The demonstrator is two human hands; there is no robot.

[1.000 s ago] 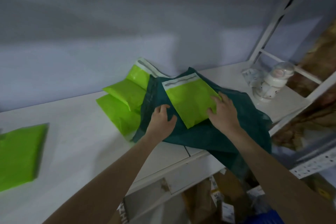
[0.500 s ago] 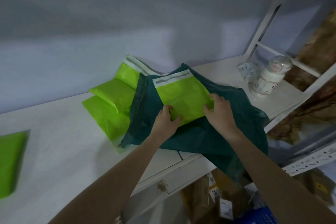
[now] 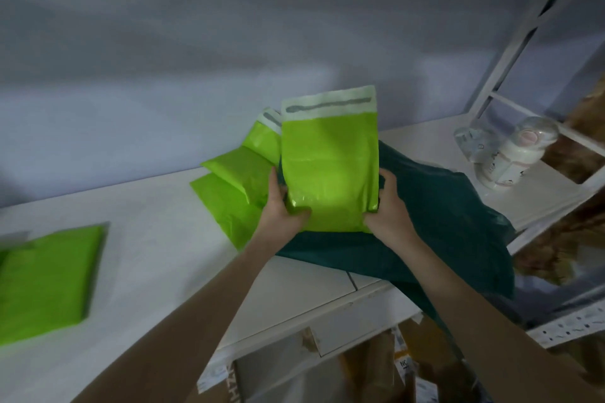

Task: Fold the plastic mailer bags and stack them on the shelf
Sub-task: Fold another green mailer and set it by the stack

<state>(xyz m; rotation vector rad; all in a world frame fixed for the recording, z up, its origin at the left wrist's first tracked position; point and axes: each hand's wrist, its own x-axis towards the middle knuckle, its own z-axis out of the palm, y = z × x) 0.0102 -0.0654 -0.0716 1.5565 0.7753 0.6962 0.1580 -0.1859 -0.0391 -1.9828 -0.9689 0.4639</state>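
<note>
A lime-green mailer bag (image 3: 329, 167) with a white adhesive strip along its top stands upright between my hands. My left hand (image 3: 284, 204) grips its lower left corner and my right hand (image 3: 389, 206) grips its lower right corner. It is raised above a dark green mailer (image 3: 438, 216) that is spread over the white shelf (image 3: 157, 216) and hangs off the front edge. Behind my left hand lie more lime-green mailers (image 3: 237, 180), partly folded and overlapping. A folded lime-green stack (image 3: 49, 278) lies at the far left of the shelf.
A white bottle (image 3: 510, 157) and a small wrapped item (image 3: 474, 144) stand at the shelf's right end beside the white rack frame (image 3: 510, 49). Below the shelf are cardboard boxes (image 3: 386, 366). A grey wall runs behind.
Both hands gripped the lime-green mailer that lay flat on the dark green one and lifted it upright, facing me. The view has shifted right.
</note>
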